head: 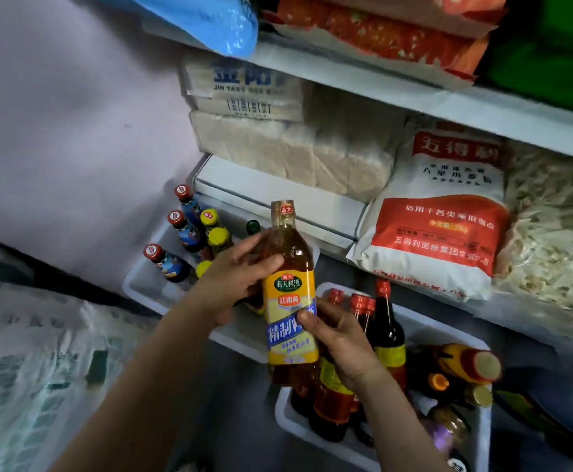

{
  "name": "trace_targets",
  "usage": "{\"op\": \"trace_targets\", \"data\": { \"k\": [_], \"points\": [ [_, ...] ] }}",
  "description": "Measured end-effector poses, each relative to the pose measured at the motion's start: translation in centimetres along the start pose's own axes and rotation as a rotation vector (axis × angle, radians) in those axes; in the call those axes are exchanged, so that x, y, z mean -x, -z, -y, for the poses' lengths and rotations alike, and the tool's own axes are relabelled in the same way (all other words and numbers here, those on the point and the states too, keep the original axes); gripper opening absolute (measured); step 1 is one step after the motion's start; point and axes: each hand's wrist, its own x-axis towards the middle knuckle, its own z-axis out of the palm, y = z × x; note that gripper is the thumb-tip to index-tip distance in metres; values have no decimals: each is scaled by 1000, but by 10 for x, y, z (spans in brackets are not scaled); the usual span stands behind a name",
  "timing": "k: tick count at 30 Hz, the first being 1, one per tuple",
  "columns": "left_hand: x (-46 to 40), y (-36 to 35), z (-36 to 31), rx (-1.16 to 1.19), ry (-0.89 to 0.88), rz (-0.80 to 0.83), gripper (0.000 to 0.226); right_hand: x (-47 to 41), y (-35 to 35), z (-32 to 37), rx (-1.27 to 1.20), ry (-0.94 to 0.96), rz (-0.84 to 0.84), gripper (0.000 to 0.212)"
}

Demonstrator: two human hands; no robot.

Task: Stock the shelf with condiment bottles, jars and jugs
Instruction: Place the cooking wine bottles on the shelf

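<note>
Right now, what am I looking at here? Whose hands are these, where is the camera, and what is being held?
There is no machine here: a person wears one camera on the head, looking forward and down, so you see their own two arms. Both hands hold one amber bottle with a yellow label: the left hand wraps its upper body, the right hand grips its lower label. Behind the left hand, a white tray holds small bottles with red and yellow caps. Under the right hand, a second white tray holds dark bottles. On the shelf above sit a red and white flour bag and pale wrapped packs.
</note>
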Motion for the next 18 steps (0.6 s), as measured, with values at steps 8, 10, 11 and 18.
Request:
{"op": "trace_targets", "data": {
  "k": [8,10,11,18],
  "points": [
    [83,-32,-97,53,112,-164,33,108,-35,107,55,-111,-12,55],
    [106,-42,-137,38,117,-188,34,137,-44,147,84,-110,13,56],
    [118,-48,-160,24,110,-195,34,151,-49,169,102,-103,22,57],
    [217,-101,-375,-4,-20,-46,44,262,-93,348,147,106,34,53]
  ]
}}
